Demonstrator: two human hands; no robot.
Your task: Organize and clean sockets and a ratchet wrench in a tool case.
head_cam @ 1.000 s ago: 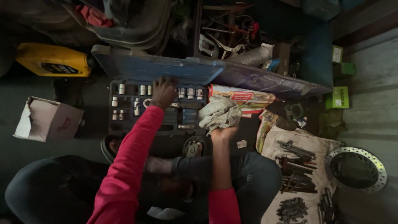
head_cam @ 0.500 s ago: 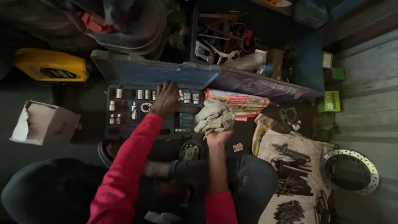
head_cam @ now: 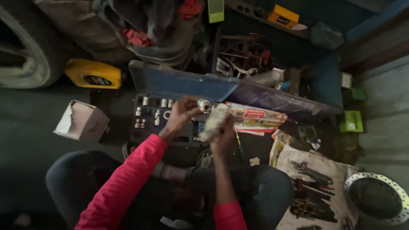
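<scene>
The person sits low on the floor, knees up, both red sleeves stretching forward from the bottom of the view. The right hand [head_cam: 221, 136] is closed around a crumpled pale rag [head_cam: 213, 121], the fingers wrapped over its lower end. Just to its left, the left hand [head_cam: 181, 115] holds a small shiny socket [head_cam: 204, 104] at the fingertips, the fingers pinched narrowly around it. Socket and rag are just beside each other, raised above the open socket case [head_cam: 147, 127], which lies on the floor with rows of silver sockets in its dark tray. The case's blue lid [head_cam: 179, 83] stands open behind it. To the right of the hands lies a colourful folded paper [head_cam: 255, 119], and nearer on the right a cloth [head_cam: 328, 170] carries dark wrenches and other tools, with a perforated brake disc [head_cam: 377, 198] beside it. To the left sits a small cardboard box [head_cam: 81, 121]. Farther off lie a yellow oil can [head_cam: 93, 74], part of a tyre [head_cam: 25, 55] and a tangle of parts.
</scene>
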